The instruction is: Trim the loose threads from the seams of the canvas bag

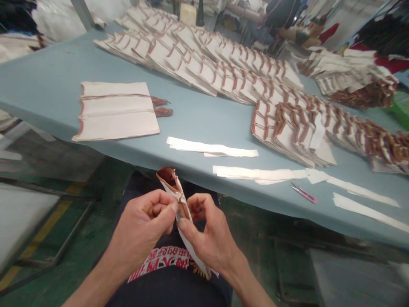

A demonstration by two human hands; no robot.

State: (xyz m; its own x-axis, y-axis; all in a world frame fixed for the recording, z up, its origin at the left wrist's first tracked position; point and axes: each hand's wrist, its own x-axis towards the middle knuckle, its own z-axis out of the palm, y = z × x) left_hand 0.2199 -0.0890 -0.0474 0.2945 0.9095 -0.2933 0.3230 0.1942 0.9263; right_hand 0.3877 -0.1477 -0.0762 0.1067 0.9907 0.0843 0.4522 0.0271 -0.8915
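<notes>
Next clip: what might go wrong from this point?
1. The left hand and right hand pinch the fabric piece over the lap, off the table; a slip would likely drop it to the floor.
2. The pink snips lie close to the table's near edge and might get knocked off.
3. The white strips sit loose near that edge and could slide off.

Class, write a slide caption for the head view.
Left hand and right hand pinch a cloth piece beside a blue table.
</notes>
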